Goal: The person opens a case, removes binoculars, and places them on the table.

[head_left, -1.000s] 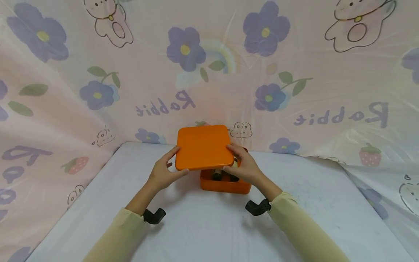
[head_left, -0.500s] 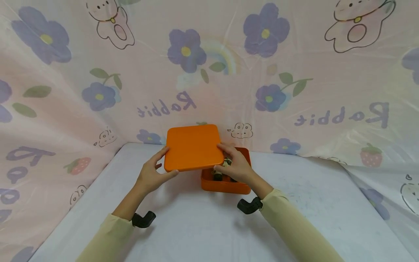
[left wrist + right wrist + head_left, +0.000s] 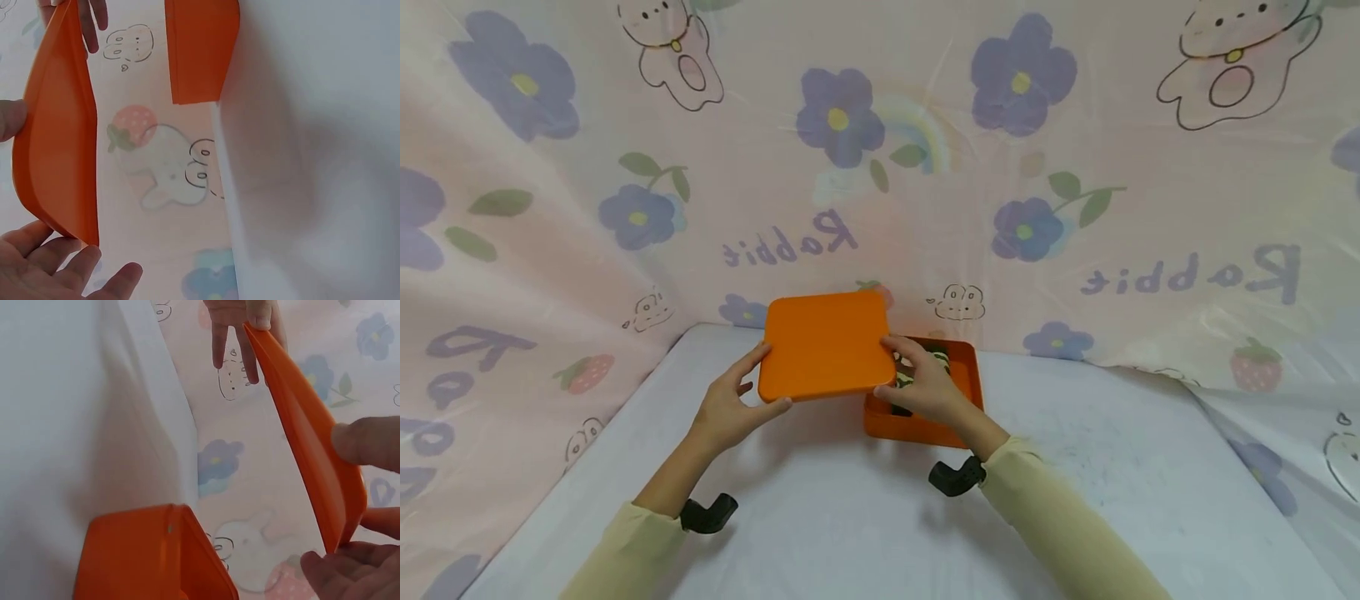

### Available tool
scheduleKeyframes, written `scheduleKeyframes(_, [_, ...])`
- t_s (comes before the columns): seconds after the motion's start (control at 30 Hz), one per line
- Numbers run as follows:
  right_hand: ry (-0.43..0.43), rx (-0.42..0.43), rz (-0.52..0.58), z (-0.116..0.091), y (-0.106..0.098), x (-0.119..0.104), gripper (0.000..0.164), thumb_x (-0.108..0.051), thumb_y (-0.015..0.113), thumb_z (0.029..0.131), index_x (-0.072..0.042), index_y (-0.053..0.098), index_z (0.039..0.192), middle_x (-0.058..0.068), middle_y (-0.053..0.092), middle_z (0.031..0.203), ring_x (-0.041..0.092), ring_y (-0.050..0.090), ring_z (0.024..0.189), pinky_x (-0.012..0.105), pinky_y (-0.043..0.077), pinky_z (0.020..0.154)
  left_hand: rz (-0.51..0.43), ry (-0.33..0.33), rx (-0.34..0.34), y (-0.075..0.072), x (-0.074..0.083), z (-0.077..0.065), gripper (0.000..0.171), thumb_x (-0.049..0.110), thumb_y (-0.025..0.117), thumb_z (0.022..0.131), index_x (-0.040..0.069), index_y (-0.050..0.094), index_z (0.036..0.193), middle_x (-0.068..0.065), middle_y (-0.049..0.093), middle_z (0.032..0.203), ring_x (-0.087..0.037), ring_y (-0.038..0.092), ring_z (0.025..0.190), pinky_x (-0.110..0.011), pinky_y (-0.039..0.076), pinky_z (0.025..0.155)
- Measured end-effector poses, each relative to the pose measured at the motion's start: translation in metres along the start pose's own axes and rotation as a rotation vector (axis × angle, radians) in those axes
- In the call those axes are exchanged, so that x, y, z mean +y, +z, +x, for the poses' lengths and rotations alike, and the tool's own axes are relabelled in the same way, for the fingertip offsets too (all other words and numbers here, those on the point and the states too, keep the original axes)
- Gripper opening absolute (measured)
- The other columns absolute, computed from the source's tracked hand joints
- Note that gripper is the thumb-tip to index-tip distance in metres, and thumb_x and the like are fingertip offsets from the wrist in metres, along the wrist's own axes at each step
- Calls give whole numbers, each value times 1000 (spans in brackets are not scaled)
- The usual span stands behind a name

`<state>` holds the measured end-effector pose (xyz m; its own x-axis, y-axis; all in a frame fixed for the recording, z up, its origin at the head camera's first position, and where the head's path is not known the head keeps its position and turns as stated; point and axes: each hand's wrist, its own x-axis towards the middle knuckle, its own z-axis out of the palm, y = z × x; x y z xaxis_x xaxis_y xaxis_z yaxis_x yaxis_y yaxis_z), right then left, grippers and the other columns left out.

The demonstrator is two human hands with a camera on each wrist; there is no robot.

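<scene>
An orange lid (image 3: 827,346) is held up in the air between both hands, tilted toward the head camera. The left hand (image 3: 726,408) pinches its left edge, thumb at the near side and fingers behind, as the left wrist view also shows. On the lid's right edge, the right hand (image 3: 925,385) grips in the same way. Behind and below the right hand stands an orange box (image 3: 917,428) with its top uncovered. Some patterned dark-and-cream items (image 3: 942,358) lie inside; the hand partly hides them, and their kind cannot be told. The lid's hollow underside (image 3: 62,137) shows in the left wrist view.
A white-covered table (image 3: 850,533) lies under everything. A pink curtain (image 3: 910,217) printed with flowers and rabbits rises at its back and sides. Each wrist wears a black curved mount (image 3: 709,514).
Both hands have carried the lid to the left, off from above the box. More of the box's inside and its contents now shows. The box itself stays about where it was.
</scene>
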<state>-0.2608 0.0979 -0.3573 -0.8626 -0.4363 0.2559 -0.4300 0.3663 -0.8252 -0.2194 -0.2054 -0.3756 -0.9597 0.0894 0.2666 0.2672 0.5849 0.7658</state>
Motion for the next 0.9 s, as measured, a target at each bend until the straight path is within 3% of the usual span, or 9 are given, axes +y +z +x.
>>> scheduleKeyframes(0.17, [19, -13, -26, 1, 11, -2, 75, -17, 76, 81, -6, 40, 146, 9, 36, 154, 30, 55, 122, 42, 52, 99, 25, -25, -6, -8, -8, -8, 89, 36, 79, 79, 21, 30, 152, -4, 28, 159, -32, 31, 143, -53, 41, 108])
scheduleKeyframes(0.53, [9, -39, -27, 7, 35, 3, 72, -15, 77, 80, -4, 43, 143, 10, 44, 148, 27, 57, 119, 39, 53, 98, 62, -53, -15, -21, -21, -22, 87, 36, 78, 80, 17, 32, 152, -9, 30, 158, -34, 32, 142, -53, 42, 107])
scheduleKeyframes(0.7, [30, -62, 8, 8, 46, 3, 74, -13, 77, 81, -3, 41, 145, 11, 44, 147, 22, 65, 94, 27, 58, 80, 77, -65, -30, -27, -22, -26, 88, 36, 77, 81, 13, 31, 152, -14, 32, 156, -37, 32, 141, -54, 43, 106])
scheduleKeyframes(0.9, [87, -102, 73, 10, 56, 5, 77, -10, 76, 81, -4, 37, 147, 15, 49, 142, 21, 63, 68, 20, 50, 54, 78, -83, -48, -31, -25, -31, 88, 34, 77, 81, 9, 31, 151, -18, 32, 155, -39, 32, 140, -56, 42, 105])
